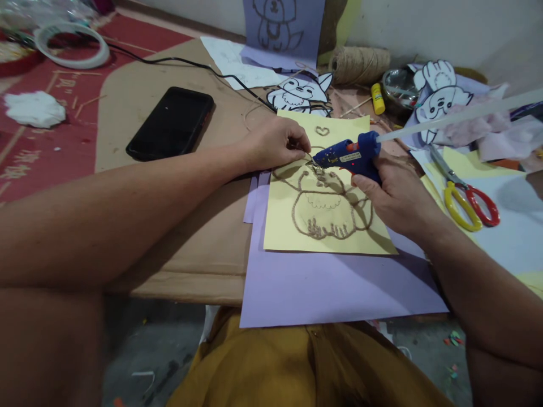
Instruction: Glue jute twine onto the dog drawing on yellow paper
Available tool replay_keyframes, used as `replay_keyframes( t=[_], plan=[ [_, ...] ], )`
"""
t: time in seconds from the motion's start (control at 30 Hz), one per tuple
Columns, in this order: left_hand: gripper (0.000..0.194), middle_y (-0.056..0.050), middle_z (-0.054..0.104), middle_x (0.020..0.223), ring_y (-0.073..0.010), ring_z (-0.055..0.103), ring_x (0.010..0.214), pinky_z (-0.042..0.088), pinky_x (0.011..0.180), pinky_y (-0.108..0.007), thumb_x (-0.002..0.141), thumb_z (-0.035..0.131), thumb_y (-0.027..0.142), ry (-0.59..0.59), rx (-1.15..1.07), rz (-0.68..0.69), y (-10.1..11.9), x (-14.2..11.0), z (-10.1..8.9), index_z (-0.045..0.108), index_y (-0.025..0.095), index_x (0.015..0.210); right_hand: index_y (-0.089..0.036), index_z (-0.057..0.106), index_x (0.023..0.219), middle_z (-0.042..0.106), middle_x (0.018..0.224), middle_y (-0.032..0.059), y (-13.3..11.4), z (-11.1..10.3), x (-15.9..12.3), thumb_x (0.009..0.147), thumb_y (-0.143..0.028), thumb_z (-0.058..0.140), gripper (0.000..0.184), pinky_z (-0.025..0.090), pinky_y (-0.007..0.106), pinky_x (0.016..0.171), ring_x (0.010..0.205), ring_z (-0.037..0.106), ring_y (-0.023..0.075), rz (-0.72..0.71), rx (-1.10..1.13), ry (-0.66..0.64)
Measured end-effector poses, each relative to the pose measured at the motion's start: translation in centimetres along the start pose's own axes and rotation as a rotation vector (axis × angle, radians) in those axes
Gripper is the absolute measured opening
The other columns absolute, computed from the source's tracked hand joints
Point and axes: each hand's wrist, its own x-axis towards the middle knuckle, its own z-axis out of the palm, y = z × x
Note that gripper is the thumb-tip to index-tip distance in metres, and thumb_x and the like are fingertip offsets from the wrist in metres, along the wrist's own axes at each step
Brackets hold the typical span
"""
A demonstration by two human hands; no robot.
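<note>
A blue hot glue gun (pixel 360 156) is gripped in my right hand (pixel 396 189), a long translucent glue stick (pixel 449 117) jutting from its back. Its nozzle points left, down at the upper part of a yellow sheet (pixel 280 234). On that sheet an animal figure (pixel 324 212) is outlined in brown twine, with a small twine heart (pixel 322 130) above it. My left hand (pixel 280 142) rests at the sheet's upper left, fingers pinched on a thin strand of twine close to the nozzle. The exact contact at the tip is too small to make out.
Purple paper (pixel 339 288) lies beneath the yellow sheet. To the left are a black phone (pixel 172 123), a tape roll (pixel 72 45) and a black cord (pixel 169 59). Scissors (pixel 464 195) lie right; a twine spool (pixel 360 64), glue stick tube (pixel 377 99) and paper cutouts (pixel 299 93) stand behind.
</note>
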Motion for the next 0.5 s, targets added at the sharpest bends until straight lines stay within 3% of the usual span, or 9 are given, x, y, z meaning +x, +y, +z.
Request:
replay_keyframes(
  t=[0.5],
  plan=[
    [0.019, -0.003, 0.085, 0.092, -0.0188, 0.077, 0.089, 0.057, 0.084, -0.028, 0.086, 0.077, 0.027, 0.007, 0.006, 0.013, -0.05, 0.08, 0.07, 0.091, 0.023, 0.098, -0.018, 0.071, 0.133, 0.080, 0.126, 0.0189, -0.77, 0.16, -0.06, 0.102, -0.041, 0.055, 0.042, 0.058, 0.069, 0.107, 0.118, 0.074, 0.0441, 0.024, -0.004, 0.021]
  ],
)
